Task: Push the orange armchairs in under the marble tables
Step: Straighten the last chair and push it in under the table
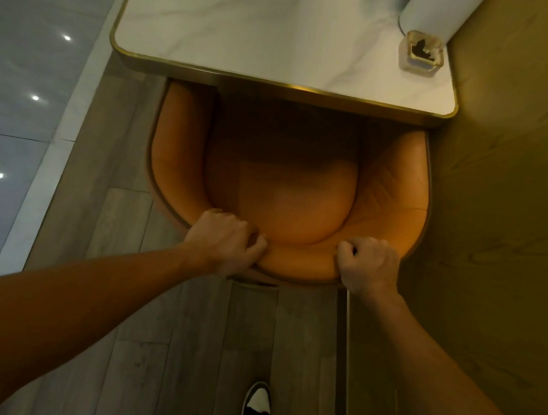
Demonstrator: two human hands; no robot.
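- Head view, looking straight down: my two hands sit on the top rim of the backrest of an orange armchair, one at each side of its middle.
- My left hand is clamped on the rim, fingers curled over the padded edge towards the seat.
- My right hand grips the same rim a little to the right, knuckles up, thumb tucked in against the leather.
- The hands are apart, with a stretch of bare backrest between them.
- The armchair's front goes under the near edge of the marble worktop; the front of the seat and the armrest tips are hidden below the brass-coloured edge band. The back half of the seat and the curved backrest are out in the open.
- The armchair's right side runs just beside a yellowish wood-grain wall panel.
- On the worktop's far right corner: a small square clear glass holder with something dark in it, next to a white cylinder.
- Grey plank floor below me; glossy pale tiles to the left.
- One black-and-white shoe shows at the bottom edge.
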